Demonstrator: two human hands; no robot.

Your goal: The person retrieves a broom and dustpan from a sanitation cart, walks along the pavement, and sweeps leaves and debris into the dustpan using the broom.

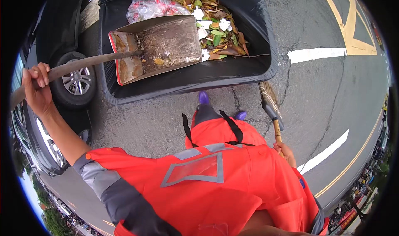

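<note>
My left hand (38,88) is wrapped round the long wooden handle (89,61) of a dustpan. The dustpan's scoop (168,43), dirty inside and red at its back edge, is over a large bin lined with black plastic (187,84). Beside the scoop in the bin lie yellow and green leaves (216,32) with crumpled white papers (225,24), and a clear plastic bag (153,8) is behind it. At my right side, my right hand (285,152) grips the bamboo handle of a broom (277,130), whose bristles (268,93) are near the bin's front right corner.
A dark car with its wheel (77,81) stands close on the left. Grey asphalt (137,128) with white and yellow road markings (318,54) extends round the bin. My purple shoes (203,97) are just in front of the bin.
</note>
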